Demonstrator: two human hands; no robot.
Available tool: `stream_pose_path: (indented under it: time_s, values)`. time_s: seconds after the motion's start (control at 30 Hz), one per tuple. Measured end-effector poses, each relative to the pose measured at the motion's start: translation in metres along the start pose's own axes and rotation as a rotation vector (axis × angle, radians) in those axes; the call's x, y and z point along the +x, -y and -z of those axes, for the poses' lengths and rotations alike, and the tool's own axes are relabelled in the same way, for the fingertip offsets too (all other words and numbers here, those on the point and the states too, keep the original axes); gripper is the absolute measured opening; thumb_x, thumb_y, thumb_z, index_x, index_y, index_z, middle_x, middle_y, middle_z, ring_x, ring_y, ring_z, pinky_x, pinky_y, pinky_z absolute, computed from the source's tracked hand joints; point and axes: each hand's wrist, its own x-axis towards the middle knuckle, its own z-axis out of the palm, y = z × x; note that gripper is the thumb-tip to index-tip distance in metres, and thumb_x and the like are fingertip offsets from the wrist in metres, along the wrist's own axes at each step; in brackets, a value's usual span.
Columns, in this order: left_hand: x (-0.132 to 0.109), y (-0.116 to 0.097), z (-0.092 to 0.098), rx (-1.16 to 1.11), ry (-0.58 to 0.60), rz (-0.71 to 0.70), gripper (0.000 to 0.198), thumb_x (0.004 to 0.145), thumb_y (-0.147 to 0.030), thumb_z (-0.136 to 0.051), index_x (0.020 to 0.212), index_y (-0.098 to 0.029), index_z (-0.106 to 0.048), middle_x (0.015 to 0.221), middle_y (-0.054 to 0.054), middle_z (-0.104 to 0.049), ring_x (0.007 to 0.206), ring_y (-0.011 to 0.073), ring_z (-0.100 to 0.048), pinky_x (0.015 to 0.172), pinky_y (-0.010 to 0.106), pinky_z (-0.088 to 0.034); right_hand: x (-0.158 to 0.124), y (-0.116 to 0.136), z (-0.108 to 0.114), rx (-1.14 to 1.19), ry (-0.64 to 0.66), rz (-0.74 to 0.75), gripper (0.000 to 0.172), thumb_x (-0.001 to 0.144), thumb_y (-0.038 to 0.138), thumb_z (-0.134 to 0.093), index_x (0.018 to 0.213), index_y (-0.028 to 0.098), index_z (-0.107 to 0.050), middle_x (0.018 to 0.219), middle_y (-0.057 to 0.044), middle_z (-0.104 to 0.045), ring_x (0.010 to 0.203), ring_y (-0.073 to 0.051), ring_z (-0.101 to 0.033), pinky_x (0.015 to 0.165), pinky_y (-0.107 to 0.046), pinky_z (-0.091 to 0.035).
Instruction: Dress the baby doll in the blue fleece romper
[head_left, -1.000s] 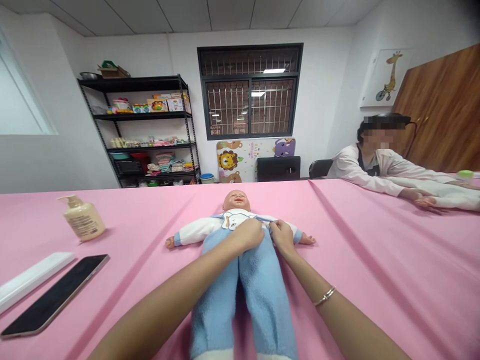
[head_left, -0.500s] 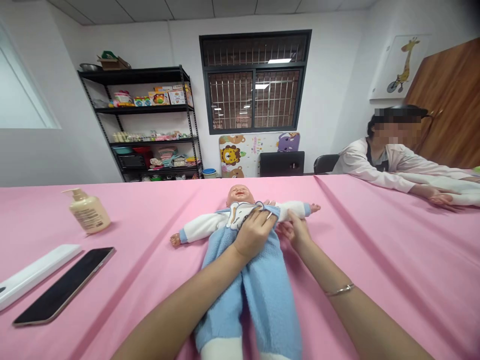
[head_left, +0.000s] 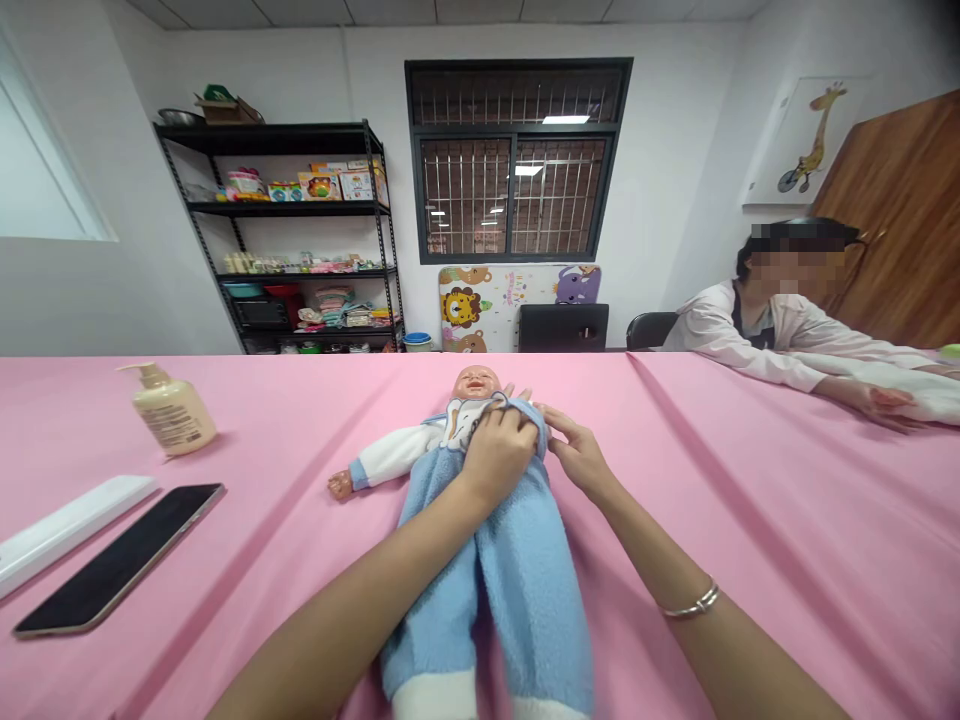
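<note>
A baby doll (head_left: 476, 382) lies face up on the pink-covered table, dressed in a blue and white fleece romper (head_left: 536, 570). Its arm on the left side, in a white sleeve with a blue cuff, is stretched outward; the other arm is hidden. My left hand (head_left: 501, 450) is closed on the romper's upper front, with some fingertips showing beyond the fabric edge. At the side of the doll's chest, my right hand (head_left: 581, 455) has its fingers and thumb on the blue edge, pinching the fabric there.
To the left stand a pump bottle (head_left: 174, 410), a black phone (head_left: 124, 560) and a long white object (head_left: 71, 530). At the far right a person (head_left: 757, 320) leans over the table beside a white garment (head_left: 862, 375). Shelves (head_left: 277, 205) stand behind.
The doll's sleeve and hand on the right side have gone out of sight. My right hand has moved from that sleeve to the romper's edge. The view has shifted slightly.
</note>
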Motion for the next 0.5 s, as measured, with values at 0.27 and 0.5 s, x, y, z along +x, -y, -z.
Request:
stream_pose_path:
  time_s: [0.27, 0.5]
  values:
    - [0.013, 0.008, 0.022, -0.109, 0.424, 0.182, 0.02, 0.079, -0.022, -0.059, 0.097, -0.015, -0.057, 0.095, 0.009, -0.057, 0.087, 0.0261, -0.056, 0.075, 0.037, -0.049, -0.002, 0.017, -0.006, 0.129, -0.005, -0.132, 0.023, 0.065, 0.037, -0.062, 0.074, 0.016, -0.059, 0.11, -0.007, -0.055, 0.111, -0.023, -0.045, 0.087, -0.033, -0.044]
    - [0.009, 0.02, 0.005, -0.675, 0.24, 0.084, 0.048, 0.068, -0.002, -0.065, 0.111, -0.019, -0.049, 0.104, 0.003, -0.054, 0.096, 0.0154, -0.053, 0.085, 0.024, -0.043, 0.0, 0.001, -0.006, 0.568, -0.38, -0.538, 0.016, 0.061, 0.028, -0.059, 0.068, 0.015, -0.054, 0.073, -0.001, -0.058, 0.066, -0.011, -0.052, 0.053, -0.02, -0.046]
